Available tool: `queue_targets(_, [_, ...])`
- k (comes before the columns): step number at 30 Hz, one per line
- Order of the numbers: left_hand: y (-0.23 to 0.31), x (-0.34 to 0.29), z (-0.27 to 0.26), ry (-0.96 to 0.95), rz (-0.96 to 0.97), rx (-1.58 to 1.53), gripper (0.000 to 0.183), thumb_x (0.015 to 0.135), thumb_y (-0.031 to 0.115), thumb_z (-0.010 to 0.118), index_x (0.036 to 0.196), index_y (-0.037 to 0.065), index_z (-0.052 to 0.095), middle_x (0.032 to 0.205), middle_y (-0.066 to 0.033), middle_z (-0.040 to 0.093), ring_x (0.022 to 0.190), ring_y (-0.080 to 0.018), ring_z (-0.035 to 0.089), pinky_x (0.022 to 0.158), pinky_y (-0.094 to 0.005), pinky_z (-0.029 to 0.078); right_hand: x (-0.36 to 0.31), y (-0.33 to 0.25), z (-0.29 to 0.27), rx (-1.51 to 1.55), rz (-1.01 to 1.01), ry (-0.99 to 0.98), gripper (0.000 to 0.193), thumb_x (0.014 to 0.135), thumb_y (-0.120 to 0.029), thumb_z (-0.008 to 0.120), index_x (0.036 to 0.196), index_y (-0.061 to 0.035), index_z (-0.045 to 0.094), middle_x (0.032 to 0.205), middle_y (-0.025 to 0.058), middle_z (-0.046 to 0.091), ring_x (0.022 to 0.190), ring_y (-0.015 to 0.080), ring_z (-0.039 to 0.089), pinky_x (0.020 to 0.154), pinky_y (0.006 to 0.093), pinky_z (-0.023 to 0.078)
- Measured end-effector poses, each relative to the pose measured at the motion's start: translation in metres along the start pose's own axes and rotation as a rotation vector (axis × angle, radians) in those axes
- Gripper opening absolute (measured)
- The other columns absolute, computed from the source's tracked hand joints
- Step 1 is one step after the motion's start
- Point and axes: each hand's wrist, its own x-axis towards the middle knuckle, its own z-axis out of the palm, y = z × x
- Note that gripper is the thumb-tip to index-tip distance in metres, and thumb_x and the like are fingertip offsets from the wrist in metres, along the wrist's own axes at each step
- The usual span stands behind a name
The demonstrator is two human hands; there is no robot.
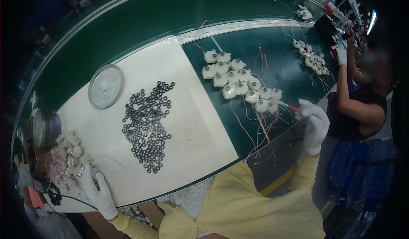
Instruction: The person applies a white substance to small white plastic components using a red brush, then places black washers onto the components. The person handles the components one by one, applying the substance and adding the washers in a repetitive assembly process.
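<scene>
My right hand [316,126], in a white glove, pinches a slim tool with a red handle [293,108]. Its pale tip points left, at the edge of a group of round white motors [241,87]; whether it touches one I cannot tell. These motors stand close together on the green mat, dark shafts upward, pink and white wires trailing. Also gloved in white, my left hand [99,195] reaches to a heap of similar motors [64,164] at the table's left end. Its thumb and fingers are apart, fingertips by a white motor [86,159].
Many small black rings [147,130] lie spread on the white board [194,128]. A round clear dish [105,86] sits behind them, and a round tub [46,128] at far left. At right, a co-worker [362,98] works beside more motors [313,59]; blue crates [358,166] stand below.
</scene>
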Motion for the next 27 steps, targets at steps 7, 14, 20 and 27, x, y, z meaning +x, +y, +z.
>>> queue_targets(7, [0.016,0.014,-0.004,0.049,0.11,0.079,0.043,0.085,0.002,0.067,0.127,0.001,0.06,0.12,-0.0189,0.064,0.108,-0.0356,0.062,0.093,-0.041,0.048,0.068,-0.086,0.109,-0.456,-0.659,-0.469,0.026,0.073,-0.008,0.06,0.098,-0.004,0.068,0.092,0.0137,0.068,0.081,0.0283,0.064,0.093,0.0462,0.046])
queue_targets(14, [0.01,0.014,0.0,0.082,0.101,-0.047,0.044,0.083,0.004,0.069,0.127,0.006,0.061,0.118,-0.0174,0.065,0.101,-0.0356,0.063,0.087,-0.0419,0.05,0.091,-0.102,0.331,-0.658,-1.186,-0.735,0.019,0.071,-0.014,0.061,0.089,-0.0076,0.065,0.08,0.0082,0.062,0.083,0.0271,0.063,0.083,0.0402,0.046])
queue_targets(20, [0.013,0.014,-0.001,0.093,0.042,-0.063,0.044,0.083,0.003,0.069,0.126,0.005,0.062,0.119,-0.0178,0.065,0.106,-0.0358,0.063,0.089,-0.0414,0.05,0.05,-0.119,0.376,-0.903,-1.078,-0.678,0.017,0.077,-0.018,0.058,0.089,-0.0068,0.058,0.085,0.0085,0.059,0.082,0.0253,0.06,0.082,0.0352,0.043])
queue_targets(27, [0.012,0.006,-0.002,0.001,-0.098,-0.197,0.039,0.09,0.001,0.062,0.128,-0.002,0.059,0.122,-0.0188,0.063,0.112,-0.0325,0.061,0.098,-0.0367,0.045,0.028,-0.177,0.271,-0.016,-0.907,-1.31,0.02,0.08,-0.019,0.059,0.092,-0.0047,0.067,0.09,0.0127,0.063,0.074,0.0257,0.06,0.077,0.0429,0.045])
